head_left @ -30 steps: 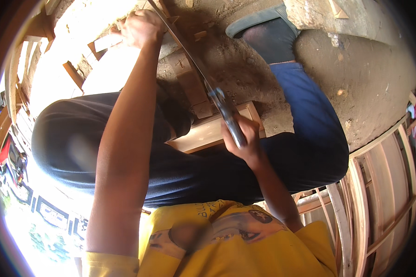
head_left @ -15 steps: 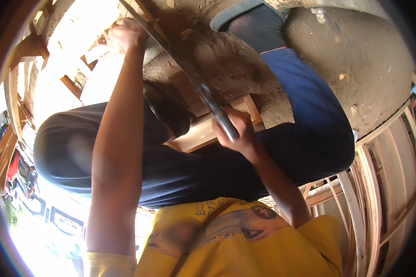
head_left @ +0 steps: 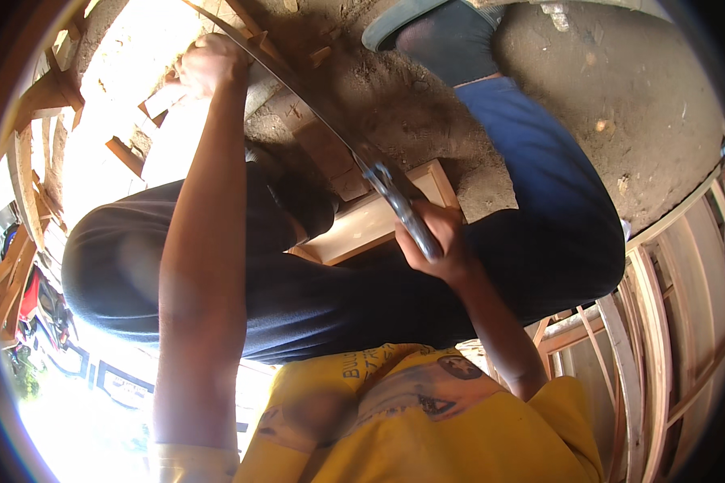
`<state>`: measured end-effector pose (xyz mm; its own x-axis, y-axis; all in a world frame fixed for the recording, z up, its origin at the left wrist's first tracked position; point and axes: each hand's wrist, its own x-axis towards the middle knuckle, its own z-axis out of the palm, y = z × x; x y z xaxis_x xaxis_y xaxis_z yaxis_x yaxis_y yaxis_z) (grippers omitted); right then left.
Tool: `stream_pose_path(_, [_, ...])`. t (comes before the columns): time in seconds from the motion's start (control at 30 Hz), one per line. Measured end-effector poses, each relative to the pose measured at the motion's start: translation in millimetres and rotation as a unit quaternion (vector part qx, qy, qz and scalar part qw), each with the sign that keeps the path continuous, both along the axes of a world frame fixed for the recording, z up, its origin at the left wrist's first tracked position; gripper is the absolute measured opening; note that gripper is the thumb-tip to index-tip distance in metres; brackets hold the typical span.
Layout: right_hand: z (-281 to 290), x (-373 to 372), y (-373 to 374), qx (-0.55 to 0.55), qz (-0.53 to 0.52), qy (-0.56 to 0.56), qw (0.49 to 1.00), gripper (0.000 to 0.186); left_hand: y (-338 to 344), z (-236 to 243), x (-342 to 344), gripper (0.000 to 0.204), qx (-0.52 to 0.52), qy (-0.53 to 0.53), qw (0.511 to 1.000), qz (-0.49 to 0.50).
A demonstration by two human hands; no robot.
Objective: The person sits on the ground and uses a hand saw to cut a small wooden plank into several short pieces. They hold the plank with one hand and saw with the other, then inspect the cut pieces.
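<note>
Lettering marks our yellow shirt at six o'clock; our right hand clamps its fingers around a saw; our left hand, at eleven: fingers unclear.

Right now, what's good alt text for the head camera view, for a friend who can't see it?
A right hand grips what looks like a saw, which slants up past the left hand, curled in strong light, any hold unclear. A shallow wooden box lies on the dirt ground beside the person's legs.

Gap between saw and right foot
</note>
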<state>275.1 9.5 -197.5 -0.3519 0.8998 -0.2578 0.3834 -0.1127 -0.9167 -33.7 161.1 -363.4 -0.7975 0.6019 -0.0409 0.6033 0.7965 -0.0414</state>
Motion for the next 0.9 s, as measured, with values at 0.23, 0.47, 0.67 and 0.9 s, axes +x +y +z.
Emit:
stream_pose_path(0.23, [1.1,-19.0,32.6,-0.007,0.036,-0.014,0.999,0.01,4.7,15.4,11.9,0.051,0.106,-0.09,0.983,0.123])
stream_pose_path(0.47, [-8.9,-30.4,39.5,-0.04,0.045,0.003,0.998,0.008,4.5,15.0,9.1,0.051,0.091,-0.111,0.983,0.115])
stream_pose_path(0.67, [-0.5,-0.2,-2.9,0.022,-0.016,0.043,0.999,0.012,5.0,14.2,8.2,0.05,0.111,-0.083,0.983,0.122])
stream_pose_path(0.9, [2.5,-5.8,6.2,-0.022,-0.022,0.006,0.999,0.009,6.9,19.6,13.3,0.05,0.105,-0.066,0.986,0.11])
